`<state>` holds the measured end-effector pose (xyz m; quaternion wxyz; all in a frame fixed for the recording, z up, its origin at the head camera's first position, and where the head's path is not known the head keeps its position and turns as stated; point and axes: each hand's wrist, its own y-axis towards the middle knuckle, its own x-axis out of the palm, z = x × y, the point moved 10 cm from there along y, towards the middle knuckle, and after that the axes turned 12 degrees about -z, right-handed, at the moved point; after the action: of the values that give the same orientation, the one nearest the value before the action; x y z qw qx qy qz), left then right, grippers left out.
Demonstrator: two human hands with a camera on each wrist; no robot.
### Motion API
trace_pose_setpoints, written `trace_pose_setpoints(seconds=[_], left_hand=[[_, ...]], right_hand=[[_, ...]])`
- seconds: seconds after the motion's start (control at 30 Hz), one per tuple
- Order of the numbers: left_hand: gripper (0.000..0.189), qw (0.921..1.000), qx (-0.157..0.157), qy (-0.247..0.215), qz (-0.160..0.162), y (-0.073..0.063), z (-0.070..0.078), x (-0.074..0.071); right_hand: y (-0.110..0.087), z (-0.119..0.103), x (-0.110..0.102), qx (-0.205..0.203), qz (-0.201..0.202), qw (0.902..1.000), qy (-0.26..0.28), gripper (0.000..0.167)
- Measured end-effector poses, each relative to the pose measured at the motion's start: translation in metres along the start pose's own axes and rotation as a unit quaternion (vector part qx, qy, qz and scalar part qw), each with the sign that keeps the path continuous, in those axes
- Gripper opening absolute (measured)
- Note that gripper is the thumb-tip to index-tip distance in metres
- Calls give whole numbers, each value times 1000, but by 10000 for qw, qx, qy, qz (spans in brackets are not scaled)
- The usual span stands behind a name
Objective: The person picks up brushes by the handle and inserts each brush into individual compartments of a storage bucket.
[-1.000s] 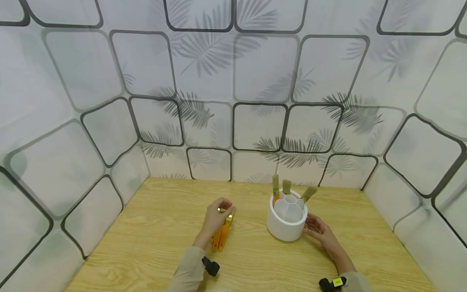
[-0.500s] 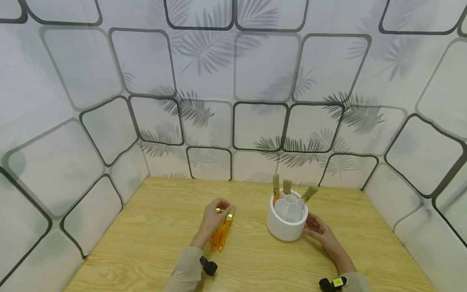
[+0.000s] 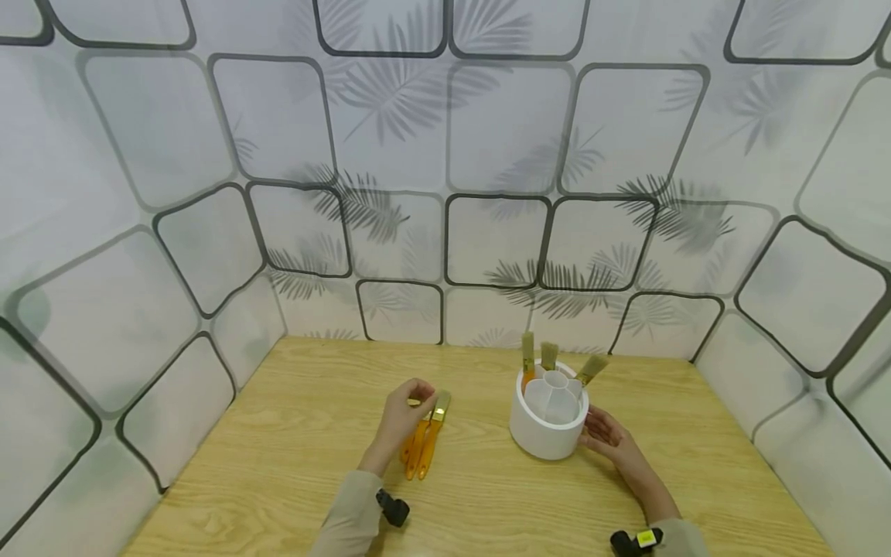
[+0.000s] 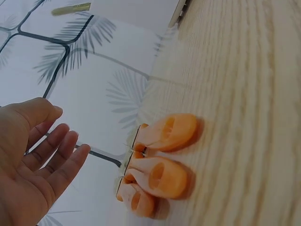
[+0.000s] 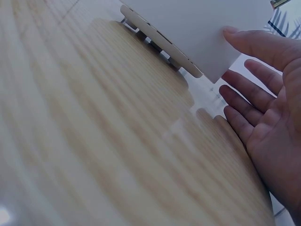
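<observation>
Three paint brushes (image 3: 429, 445) with orange handles lie fanned on the table, handle ends toward the person. My left hand (image 3: 401, 415) hovers at their bristle end, covering part of them. In the left wrist view its fingers (image 4: 61, 169) are loosely bent with nothing between them, to the left of the orange handles (image 4: 162, 176). A white round brush holder (image 3: 546, 433) stands to the right, with three brushes upright in it, bristles up. My right hand (image 3: 616, 442) is at the holder's right side. Its thumb (image 5: 254, 43) touches the white wall, its other fingers extended beside it.
The holder has white inner compartments (image 3: 554, 398) around a round middle one. Its base stands a little above the wooden table (image 3: 278, 464) in the right wrist view. Patterned curtain walls (image 3: 494, 232) enclose the table at the back and both sides.
My left hand has shifted slightly left, away from the loose brushes, uncovering more of their bristles and metal bands. The right hand and the holder stay in place.
</observation>
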<state>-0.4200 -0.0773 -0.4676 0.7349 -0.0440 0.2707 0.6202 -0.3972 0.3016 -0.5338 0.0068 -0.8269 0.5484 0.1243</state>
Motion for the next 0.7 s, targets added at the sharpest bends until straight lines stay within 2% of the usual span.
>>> trace_pose_setpoints(seconds=[0.23, 0.47, 0.7], left_hand=[[6, 10000, 35, -6, 15, -1, -3, -4], [9, 9999, 82, -32, 59, -2, -2, -6], [11, 9999, 76, 19, 91, -3, -1, -9]], right_hand=[[0, 6, -2, 227, 7, 9997, -14, 63], [0, 6, -4, 133, 78, 9997, -162, 61], [0, 9, -4, 392, 108, 9991, -139, 62]])
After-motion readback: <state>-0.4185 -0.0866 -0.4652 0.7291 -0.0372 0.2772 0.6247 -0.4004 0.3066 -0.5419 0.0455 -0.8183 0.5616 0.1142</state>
